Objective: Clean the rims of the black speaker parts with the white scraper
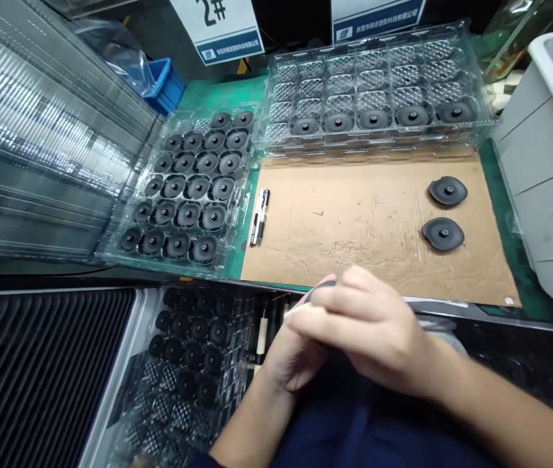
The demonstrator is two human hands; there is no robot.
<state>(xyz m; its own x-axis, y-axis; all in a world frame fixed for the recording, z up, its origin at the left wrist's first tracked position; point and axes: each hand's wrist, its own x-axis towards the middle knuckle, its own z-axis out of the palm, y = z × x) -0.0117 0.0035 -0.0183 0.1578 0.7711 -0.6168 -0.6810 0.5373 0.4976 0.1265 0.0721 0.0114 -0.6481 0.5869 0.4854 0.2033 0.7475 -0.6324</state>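
Note:
My left hand (293, 361) and my right hand (378, 318) meet close in front of my body, just off the near edge of the cardboard sheet (305, 214). Between them shows the curved edge of a black plastic disc (323, 286), held in my left hand and mostly covered by fingers. My right hand is closed over it with bent, slightly blurred fingers; whether it grips something small and pale at the fingertips cannot be made out. Two similar black discs, an upper one (448, 191) and a lower one (444, 234), lie on the cardboard's right side.
A utility knife (259, 218) lies at the cardboard's left edge. Clear trays of black discs stand left (225, 240), behind (373, 140) and low at lower left (198, 351). A grey bin (539, 175) borders the right. A blue basket (166, 88) sits far left.

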